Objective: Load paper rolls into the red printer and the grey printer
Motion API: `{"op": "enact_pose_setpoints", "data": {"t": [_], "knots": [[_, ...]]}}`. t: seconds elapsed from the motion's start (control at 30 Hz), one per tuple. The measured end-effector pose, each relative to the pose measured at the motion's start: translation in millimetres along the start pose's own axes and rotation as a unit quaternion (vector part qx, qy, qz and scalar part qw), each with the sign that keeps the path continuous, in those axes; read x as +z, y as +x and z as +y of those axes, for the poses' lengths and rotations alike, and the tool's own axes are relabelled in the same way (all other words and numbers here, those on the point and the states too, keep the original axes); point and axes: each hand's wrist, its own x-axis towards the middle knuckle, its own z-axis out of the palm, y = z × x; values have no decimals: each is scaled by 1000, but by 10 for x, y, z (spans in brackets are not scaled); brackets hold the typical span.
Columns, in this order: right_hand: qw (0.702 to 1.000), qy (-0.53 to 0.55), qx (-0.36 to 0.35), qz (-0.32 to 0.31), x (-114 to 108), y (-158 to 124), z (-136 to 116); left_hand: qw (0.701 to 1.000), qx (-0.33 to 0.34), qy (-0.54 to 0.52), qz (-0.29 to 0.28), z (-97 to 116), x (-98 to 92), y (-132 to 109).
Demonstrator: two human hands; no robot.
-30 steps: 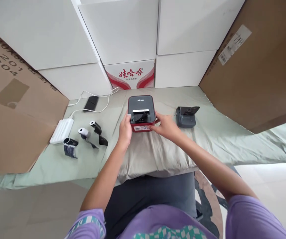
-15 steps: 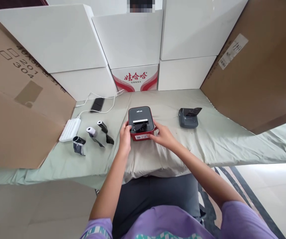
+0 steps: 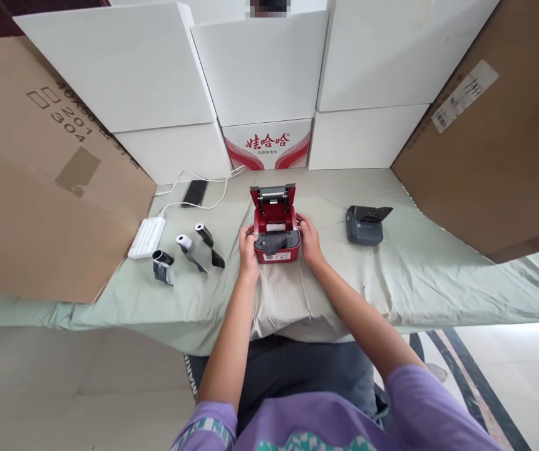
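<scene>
A red and black label printer [image 3: 276, 255] stands on the cloth-covered table with its lid [image 3: 273, 195] raised. Inside its bay lies a pale paper roll [image 3: 276, 228], and a dark strip [image 3: 275, 243] hangs over the front. My left hand [image 3: 247, 252] grips the printer's left side, thumb near the top edge. On the opposite side my right hand [image 3: 310, 241] is wrapped round the printer, some of its fingers hidden behind it.
Several paper rolls [image 3: 184, 242] with dark tails stand at the left, near a white power strip [image 3: 147, 237] and a phone [image 3: 195, 193]. A small dark printer [image 3: 364, 225] sits at the right. White boxes [image 3: 269, 69] and brown cardboard panels [image 3: 494, 138] wall in the table [image 3: 339, 288].
The red printer's lid has swung up from shut to open, uncovering the roll inside. My right hand has moved from the front corner to the printer's right side. The view has shifted slightly.
</scene>
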Motion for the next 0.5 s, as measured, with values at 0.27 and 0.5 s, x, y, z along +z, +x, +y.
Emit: {"op": "enact_pose_setpoints", "data": {"t": [0.27, 0.5], "knots": [[998, -44, -44, -10, -22, -38, 19, 999, 20, -29, 27, -24, 66, -55], [996, -77, -44, -16, 5, -10, 60, 999, 23, -44, 20, -47, 66, -81]]}}
